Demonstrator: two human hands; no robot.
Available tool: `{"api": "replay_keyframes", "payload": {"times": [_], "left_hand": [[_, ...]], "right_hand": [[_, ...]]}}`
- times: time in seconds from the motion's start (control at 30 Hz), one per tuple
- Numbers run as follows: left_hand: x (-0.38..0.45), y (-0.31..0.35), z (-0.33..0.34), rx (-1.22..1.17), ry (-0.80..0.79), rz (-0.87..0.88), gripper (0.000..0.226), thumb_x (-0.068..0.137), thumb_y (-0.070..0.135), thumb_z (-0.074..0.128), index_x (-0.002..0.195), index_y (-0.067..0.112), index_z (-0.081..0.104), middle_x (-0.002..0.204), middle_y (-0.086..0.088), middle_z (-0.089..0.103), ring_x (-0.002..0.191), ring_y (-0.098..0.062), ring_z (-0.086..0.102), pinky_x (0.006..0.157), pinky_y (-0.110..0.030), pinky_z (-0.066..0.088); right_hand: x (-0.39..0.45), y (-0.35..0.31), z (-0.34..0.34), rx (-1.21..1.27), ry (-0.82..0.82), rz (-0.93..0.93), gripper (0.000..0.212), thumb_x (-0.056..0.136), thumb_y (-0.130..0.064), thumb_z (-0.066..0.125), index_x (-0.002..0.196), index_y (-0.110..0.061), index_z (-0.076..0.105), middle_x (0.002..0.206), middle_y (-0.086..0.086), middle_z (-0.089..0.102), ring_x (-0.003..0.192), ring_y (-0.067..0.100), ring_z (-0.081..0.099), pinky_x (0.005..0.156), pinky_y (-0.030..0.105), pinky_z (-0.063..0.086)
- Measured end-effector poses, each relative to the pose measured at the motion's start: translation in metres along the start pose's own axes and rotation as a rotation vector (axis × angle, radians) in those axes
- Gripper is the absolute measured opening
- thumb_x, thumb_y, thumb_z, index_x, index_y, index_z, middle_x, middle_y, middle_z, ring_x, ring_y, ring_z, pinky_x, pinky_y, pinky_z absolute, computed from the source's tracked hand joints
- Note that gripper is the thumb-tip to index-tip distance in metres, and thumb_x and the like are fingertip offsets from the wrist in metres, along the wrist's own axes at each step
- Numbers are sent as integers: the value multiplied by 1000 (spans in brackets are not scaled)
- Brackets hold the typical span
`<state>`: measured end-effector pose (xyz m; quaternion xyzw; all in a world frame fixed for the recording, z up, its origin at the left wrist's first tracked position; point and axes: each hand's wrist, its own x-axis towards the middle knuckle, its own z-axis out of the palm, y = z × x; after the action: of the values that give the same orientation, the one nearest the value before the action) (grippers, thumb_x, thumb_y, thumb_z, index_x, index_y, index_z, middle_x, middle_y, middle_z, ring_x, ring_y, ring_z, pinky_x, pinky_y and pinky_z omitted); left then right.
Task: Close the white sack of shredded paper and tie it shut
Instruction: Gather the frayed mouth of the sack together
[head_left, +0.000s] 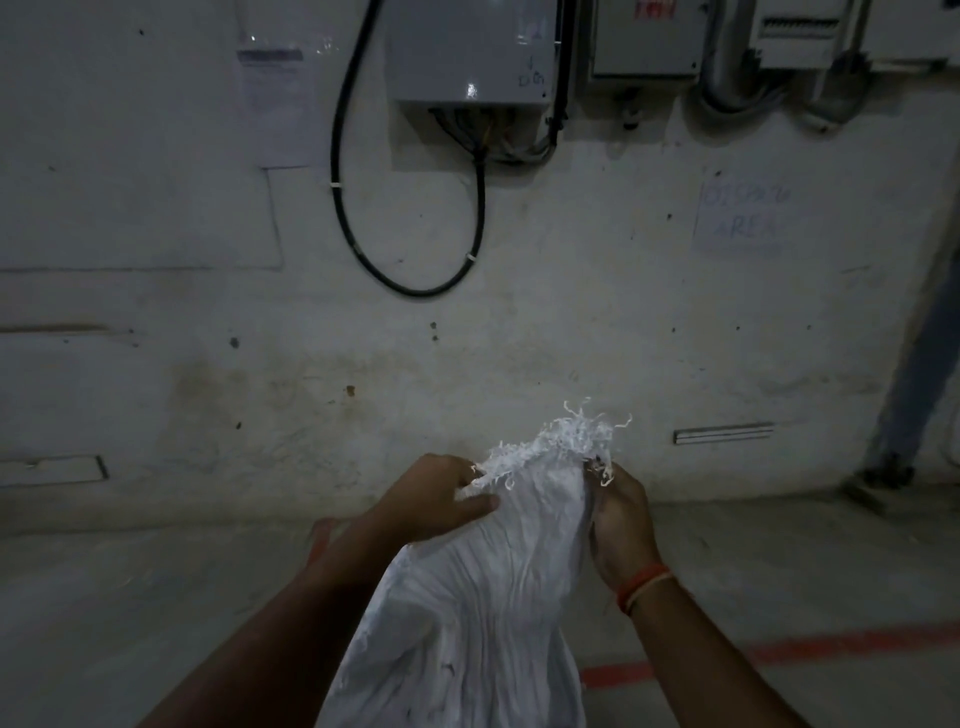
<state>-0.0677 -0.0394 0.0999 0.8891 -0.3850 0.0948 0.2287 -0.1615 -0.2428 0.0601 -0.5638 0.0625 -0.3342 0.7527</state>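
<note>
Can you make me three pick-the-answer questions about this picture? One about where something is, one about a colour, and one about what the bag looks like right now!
1. Where is the grey box with the looping black cable?
A. On the wall above the sack
B. On the floor
C. Inside the sack

2. What colour is the line on the floor?
A. Blue
B. Red
C. Green

3. How is the top of the white sack right now?
A. Tied with a knot
B. Wide open and flat
C. Bunched together, with paper strips poking out

Answers:
1. A, the box hangs on the wall above the hands.
2. B, a red stripe runs along the floor at the right.
3. C, the left hand and right hand squeeze the neck together, and no tie shows.
</note>
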Motion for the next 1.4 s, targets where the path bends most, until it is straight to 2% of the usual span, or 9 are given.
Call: {"api": "replay_keyframes", "payload": {"times": [0.23, 0.37, 0.5, 0.77, 0.97, 1.07, 1.17, 1.23, 1.4], "left_hand": [[1, -2, -7, -152, 56, -55, 29, 82, 47, 76, 75, 19, 76, 75, 8, 76, 70, -5, 70, 64, -26, 49], [5, -2, -6, -203, 155, -54, 36, 79, 43, 81, 58, 18, 66, 52, 8, 58, 50, 8, 49, 53, -15, 36], [11, 10, -5, -131, 280, -42, 62, 74, 52, 81, 47, 13, 42, 42, 4, 30, 42, -5, 31, 48, -20, 25], [14, 8, 14, 50, 356, 63, 34, 64, 42, 50, 48, 13, 43, 48, -9, 56, 47, -24, 60, 49, -24, 30], [5, 5, 18, -81, 254, 76, 23, 72, 30, 64, 73, 10, 74, 78, -6, 75, 72, -22, 71, 68, -31, 55], [-6, -6, 22, -106, 116, 91, 40, 82, 51, 66, 88, 12, 73, 96, -2, 73, 88, -17, 69, 79, -34, 55], [-25, -16, 24, 69, -67, 87, 62, 81, 69, 56, 112, 18, 71, 128, -7, 66, 122, -24, 59, 100, -39, 49], [-37, -14, 22, 134, -126, 71, 72, 79, 68, 50, 130, 19, 64, 143, -11, 55, 132, -29, 50, 109, -39, 42], [-48, -26, 26, 103, -64, 26, 45, 85, 46, 64, 127, 30, 66, 147, -3, 52, 137, -22, 45, 107, -23, 34]], "right_hand": [[9, 13, -8, 78, 34, 54, 22, 99, -13, 55, 99, 1, 72, 98, 21, 71, 94, 33, 66, 90, 46, 51], [5, 16, 3, 53, 101, 10, 23, 101, -18, 53, 109, -2, 68, 104, 15, 71, 98, 25, 65, 91, 40, 49], [-8, 18, 21, -102, 54, -19, 48, 89, -39, 57, 122, -5, 57, 117, 15, 67, 111, 27, 64, 100, 44, 48], [-38, 36, 36, -381, -304, -1, 73, 66, -42, 80, 130, -14, 58, 123, 0, 69, 111, 14, 67, 96, 36, 54], [-24, 42, 29, -337, -96, 103, 34, 83, -19, 70, 116, -10, 70, 117, 8, 72, 113, 26, 66, 101, 33, 50], [-21, 41, 21, -251, -67, 87, 37, 88, -16, 67, 124, -12, 66, 124, 5, 69, 117, 22, 64, 106, 44, 46], [-19, 50, 10, -418, -65, 234, 44, 96, -19, 54, 137, -3, 52, 140, 12, 56, 126, 31, 55, 105, 32, 45], [-22, 48, 11, -527, 2, 104, 35, 97, -8, 46, 127, 5, 58, 128, 18, 62, 116, 34, 63, 90, 18, 42], [-6, 68, 0, -838, -51, -99, 29, 67, 14, 68, 94, 6, 73, 87, 21, 76, 77, 32, 75, 81, 32, 49]]}}
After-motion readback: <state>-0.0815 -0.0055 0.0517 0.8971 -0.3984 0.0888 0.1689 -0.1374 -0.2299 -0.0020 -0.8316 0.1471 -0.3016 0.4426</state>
